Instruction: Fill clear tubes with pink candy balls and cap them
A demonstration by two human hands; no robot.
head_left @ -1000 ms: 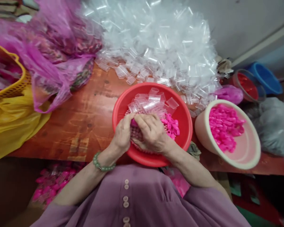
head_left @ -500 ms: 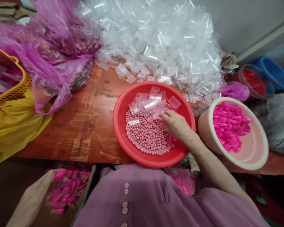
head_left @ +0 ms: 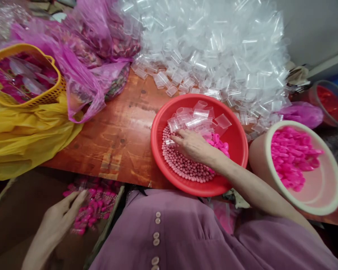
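R hand [head_left: 195, 147] in red basin [head_left: 236, 140] on counter [head_left: 121, 138], fingers spread flat over pink beads [head_left: 183, 167], beside clear tubes [head_left: 197, 118], grip loose | L hand [head_left: 62, 215] below counter, released, over pink pieces in box [head_left: 94, 202]

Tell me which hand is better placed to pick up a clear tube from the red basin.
The right hand. It lies inside the red basin, fingertips at the clear tubes. The left hand is low beside the table, over the pink pieces in a box.
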